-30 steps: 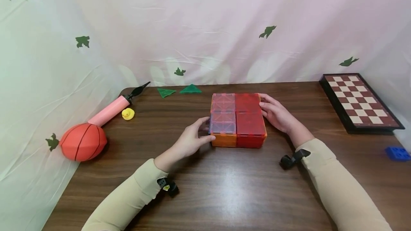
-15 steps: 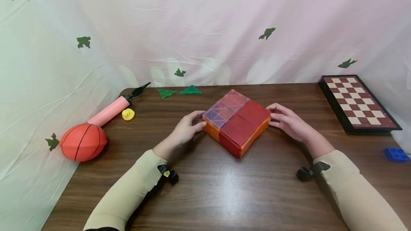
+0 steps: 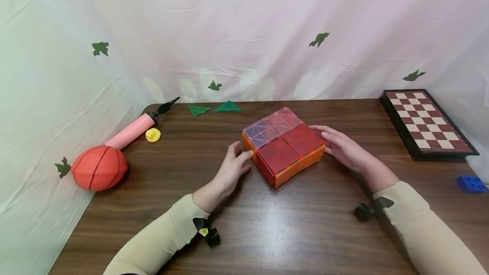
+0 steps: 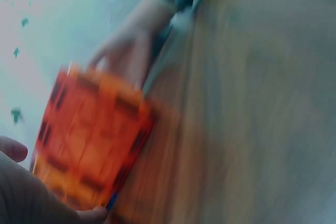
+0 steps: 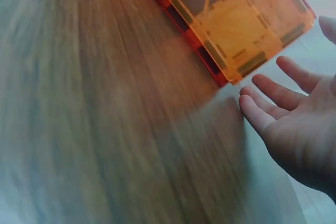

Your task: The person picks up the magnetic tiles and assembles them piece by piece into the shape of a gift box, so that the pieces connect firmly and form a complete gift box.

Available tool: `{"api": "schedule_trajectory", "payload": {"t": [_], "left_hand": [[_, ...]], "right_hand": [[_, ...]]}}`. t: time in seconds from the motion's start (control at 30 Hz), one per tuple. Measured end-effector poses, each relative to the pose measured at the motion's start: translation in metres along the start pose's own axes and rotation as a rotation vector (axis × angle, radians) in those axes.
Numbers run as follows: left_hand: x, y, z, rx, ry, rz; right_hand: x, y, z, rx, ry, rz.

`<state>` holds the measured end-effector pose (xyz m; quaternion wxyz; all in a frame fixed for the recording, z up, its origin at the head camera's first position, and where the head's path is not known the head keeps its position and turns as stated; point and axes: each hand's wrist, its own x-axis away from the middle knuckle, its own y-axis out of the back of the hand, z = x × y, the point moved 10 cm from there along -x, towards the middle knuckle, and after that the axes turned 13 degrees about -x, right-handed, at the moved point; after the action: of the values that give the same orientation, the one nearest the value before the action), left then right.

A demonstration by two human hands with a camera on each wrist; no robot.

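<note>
A low square box of see-through magnetic tiles (image 3: 292, 143) sits turned cornerwise on the table in the head view. Its top has two purple tiles at the back left and two red ones at the front right; the right front side is orange. At its left corner is my left hand (image 3: 227, 173), thumb against the side and fingers loosely bent. My right hand (image 3: 349, 152) lies by the right corner; some fingertips are hidden behind the box. In the right wrist view those fingers (image 5: 278, 93) are spread and relaxed, slightly apart from the orange tile (image 5: 239, 24).
Two green triangular tiles (image 3: 228, 106) lie at the back edge. Leftward are a pink pump (image 3: 130, 131), a yellow toy duck (image 3: 153, 135) and a red ball (image 3: 100, 168). A chessboard (image 3: 429, 120) and a blue block (image 3: 471, 184) stand at the right.
The tile box has turned clockwise, seen from above, from square-on to cornerwise. My right hand has moved outward and nearer; my left has shifted along the box's left side toward me.
</note>
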<state>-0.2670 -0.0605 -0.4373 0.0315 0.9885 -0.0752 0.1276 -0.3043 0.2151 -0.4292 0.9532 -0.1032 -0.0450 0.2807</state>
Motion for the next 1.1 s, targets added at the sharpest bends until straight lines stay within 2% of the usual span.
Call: {"api": "schedule_trajectory", "payload": {"t": [0.13, 0.27, 0.37, 0.57, 0.7, 1.0, 1.1], "left_hand": [[0.015, -0.018, 0.003, -0.017, 0.016, 0.084], [0.017, -0.025, 0.003, -0.029, 0.024, 0.126], [0.012, -0.025, 0.001, -0.042, 0.018, 0.148], [-0.008, -0.018, -0.005, -0.060, -0.004, 0.216], [-0.018, -0.013, -0.006, -0.075, 0.005, 0.258], [-0.030, -0.009, -0.009, -0.106, 0.026, 0.339], [-0.037, -0.003, -0.013, -0.128, 0.026, 0.339]], "right_hand": [[-0.003, -0.007, -0.005, -0.065, -0.040, 0.011], [-0.003, -0.009, -0.008, -0.116, -0.051, -0.001], [0.000, -0.009, -0.008, -0.112, -0.056, -0.007], [0.012, -0.016, -0.010, -0.039, -0.060, 0.011], [0.020, -0.023, -0.011, -0.013, -0.066, 0.016], [0.026, -0.027, -0.011, 0.008, -0.085, -0.022], [0.026, -0.026, -0.012, 0.006, -0.083, -0.028]]}}
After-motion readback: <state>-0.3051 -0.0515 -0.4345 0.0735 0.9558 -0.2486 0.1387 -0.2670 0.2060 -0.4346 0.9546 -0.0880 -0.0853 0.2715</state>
